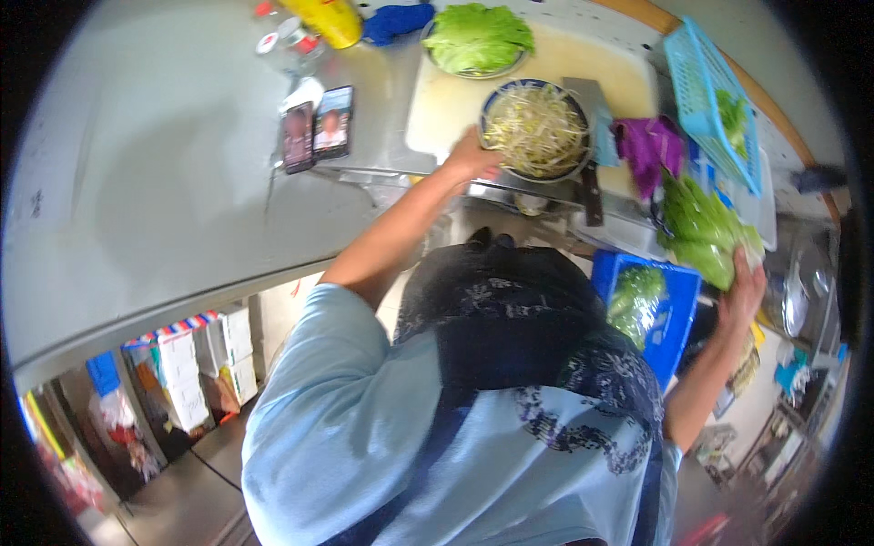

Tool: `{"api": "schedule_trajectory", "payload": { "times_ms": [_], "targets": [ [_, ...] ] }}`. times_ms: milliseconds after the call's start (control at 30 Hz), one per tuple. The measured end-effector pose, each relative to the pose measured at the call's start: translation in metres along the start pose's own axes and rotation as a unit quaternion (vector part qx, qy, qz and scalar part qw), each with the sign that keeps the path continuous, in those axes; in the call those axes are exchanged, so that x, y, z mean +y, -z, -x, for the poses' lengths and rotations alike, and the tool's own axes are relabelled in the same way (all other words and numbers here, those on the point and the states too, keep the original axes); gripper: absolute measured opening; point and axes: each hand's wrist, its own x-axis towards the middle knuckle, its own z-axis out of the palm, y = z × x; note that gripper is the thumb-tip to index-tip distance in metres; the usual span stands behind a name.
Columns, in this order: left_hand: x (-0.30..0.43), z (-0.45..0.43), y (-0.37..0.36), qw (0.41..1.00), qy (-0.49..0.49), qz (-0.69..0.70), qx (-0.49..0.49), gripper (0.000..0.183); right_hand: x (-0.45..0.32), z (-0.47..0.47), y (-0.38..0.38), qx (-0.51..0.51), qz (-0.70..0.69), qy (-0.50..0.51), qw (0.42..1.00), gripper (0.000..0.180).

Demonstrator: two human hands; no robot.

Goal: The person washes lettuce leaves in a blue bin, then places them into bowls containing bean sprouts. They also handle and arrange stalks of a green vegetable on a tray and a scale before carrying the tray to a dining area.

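My left hand (471, 158) grips the rim of a blue-edged bowl (487, 102) heaped with bean sprouts (536, 130), over the front of a pale cutting board (437, 102). Off to the right, my right hand (743, 290) holds several green lettuce leaves (707, 228) by their stem end. Behind the bowl, more lettuce (480, 34) covers a plate on the board. A cleaver lies right of the bowl, its blade (588, 99) on the board and its dark handle (593, 198) reaching past the front edge.
A purple cloth (649, 147) lies beside a light-blue plastic basket (713, 102) with some greens. Below stands a blue crate (672, 334) with bagged vegetables. Two phones (317, 130), plastic bottles (293, 41) and a blue cloth (399, 24) are on the left. A metal counter (171, 170) extends leftward.
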Motion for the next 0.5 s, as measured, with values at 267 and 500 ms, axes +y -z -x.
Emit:
{"api": "schedule_trajectory", "payload": {
  "times_ms": [267, 500],
  "targets": [
    [0.043, 0.001, 0.007, 0.703, -0.483, -0.517, 0.071, 0.081, -0.021, 0.006, -0.07, -0.014, -0.14, 0.021, 0.99, 0.032],
    [0.045, -0.036, -0.005, 0.691, -0.46, -0.557, 0.002, 0.069, -0.012, 0.015, -0.084, 0.002, -0.177, 0.025, 0.984, 0.03]
  ]
}}
